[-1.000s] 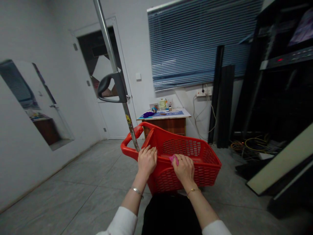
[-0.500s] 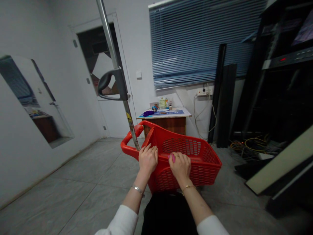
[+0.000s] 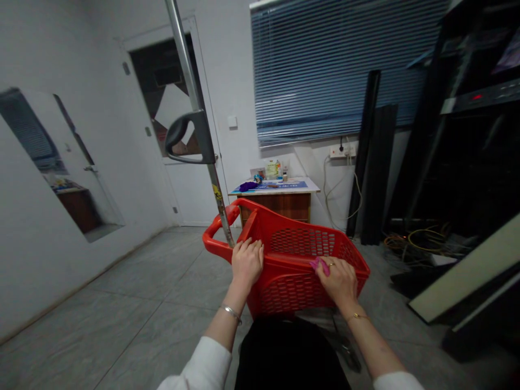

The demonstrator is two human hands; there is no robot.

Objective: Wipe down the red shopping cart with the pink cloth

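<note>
**Basket rim under two hands**

Plastic is what this red basket (image 3: 301,288) looks moulded from, with open lattice walls and a thick solid rim, so it is probably light, fairly stiff and a little springy in the sides. The rim and the looped red handle (image 3: 214,234) at its far left corner seem the firmest places to take hold; the lattice would likely flex. The basket is sitting on the tiled floor (image 3: 122,303) right in front of the person's knees, with a wooden desk (image 3: 284,201) beyond it by the wall. A metal pole (image 3: 190,76) with a grey grip (image 3: 184,138) is rising from its left end.

The left hand (image 3: 247,262) is lying on the near left corner of the rim, fingers close together and curling over the edge, steadying it. The right hand (image 3: 341,280) is resting farther right on the same rim, fingers bent and pressing a small pink cloth (image 3: 318,265) against the plastic; only a corner of the cloth is showing past the fingertips.
</note>
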